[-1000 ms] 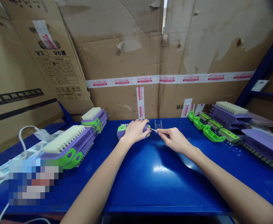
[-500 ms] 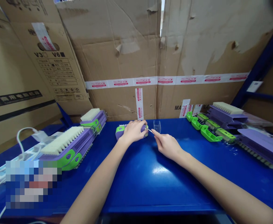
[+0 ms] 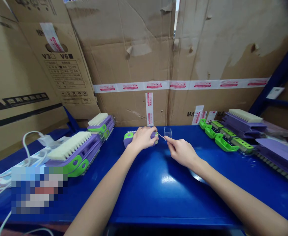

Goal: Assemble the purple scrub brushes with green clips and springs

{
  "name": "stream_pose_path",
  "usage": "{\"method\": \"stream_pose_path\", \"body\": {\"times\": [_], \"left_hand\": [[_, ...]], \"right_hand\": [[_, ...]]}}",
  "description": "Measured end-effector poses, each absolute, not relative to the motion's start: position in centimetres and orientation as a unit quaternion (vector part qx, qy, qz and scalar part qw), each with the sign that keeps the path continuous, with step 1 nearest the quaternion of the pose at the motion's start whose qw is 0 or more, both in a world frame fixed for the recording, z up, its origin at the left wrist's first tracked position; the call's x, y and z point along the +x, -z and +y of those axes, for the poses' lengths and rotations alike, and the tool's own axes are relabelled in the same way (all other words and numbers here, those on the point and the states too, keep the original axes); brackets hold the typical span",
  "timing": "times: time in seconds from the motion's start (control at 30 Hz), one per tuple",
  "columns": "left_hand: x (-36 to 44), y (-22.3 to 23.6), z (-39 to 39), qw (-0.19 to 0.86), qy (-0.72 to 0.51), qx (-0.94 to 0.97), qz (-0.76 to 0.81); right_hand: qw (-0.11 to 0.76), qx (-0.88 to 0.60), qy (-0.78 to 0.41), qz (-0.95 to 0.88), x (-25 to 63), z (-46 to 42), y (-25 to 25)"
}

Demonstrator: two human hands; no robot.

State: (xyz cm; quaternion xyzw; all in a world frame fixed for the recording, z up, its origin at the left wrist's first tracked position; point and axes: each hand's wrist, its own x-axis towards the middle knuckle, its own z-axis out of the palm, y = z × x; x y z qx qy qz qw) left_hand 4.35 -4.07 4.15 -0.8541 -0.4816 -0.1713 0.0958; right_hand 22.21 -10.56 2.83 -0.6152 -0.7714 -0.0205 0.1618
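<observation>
My left hand (image 3: 143, 137) is wrapped over a purple and green brush (image 3: 128, 140) lying on the blue table, its bristles along the far side. Most of the brush's middle is hidden under my palm and fingers. Pinched in my right hand (image 3: 183, 152) is a thin, shiny metal tool (image 3: 161, 136); its exact kind is too small to tell. The tool's tip points at the green right end of the brush, and I cannot tell whether it touches. Just behind my right fingertips stands a small clear plastic box (image 3: 168, 132).
Purple brushes with cream bristles (image 3: 68, 146) are stacked at the left, near white cables (image 3: 27, 144). Bright green parts (image 3: 223, 143) line up at the right, beside more purple brush bodies (image 3: 278, 152). Cardboard (image 3: 134, 59) walls the back of the blue table (image 3: 158, 203).
The whole view has shifted slightly to the right. My right hand has drawn back a little from the brush end, tool still pinched; my left hand keeps its hold.
</observation>
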Motion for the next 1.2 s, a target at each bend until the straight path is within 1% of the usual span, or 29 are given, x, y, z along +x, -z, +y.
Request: {"method": "stream_pose_path", "body": {"times": [0.3,0.6,0.93,1.0,1.1,1.2], "left_hand": [[4.5,-4.1,-4.1,0.08,0.184,-0.867,-0.457],[4.5,-4.1,-4.1,0.093,0.172,-0.853,-0.484],[4.6,-4.1,-3.9,0.135,0.16,-0.853,-0.478],[4.7,-4.0,-3.8,0.146,0.158,-0.85,-0.48],[4.7,-3.8,-3.7,0.159,0.167,-0.842,-0.487],[4.6,-3.5,-3.8,0.171,0.183,-0.838,-0.485]], "right_hand": [[0.159,-0.609,-0.02,-0.777,22.5,-10.6,-4.1],[0.173,-0.602,0.014,-0.78,21.6,-10.2,-1.3],[0.174,-0.579,0.028,-0.796,21.3,-10.5,-0.6],[0.184,-0.568,0.034,-0.802,21.5,-10.4,-0.7],[0.225,-0.559,0.053,-0.797,22.4,-10.0,-1.1],[0.248,-0.604,0.07,-0.754,23.8,-9.2,-1.8]]}}
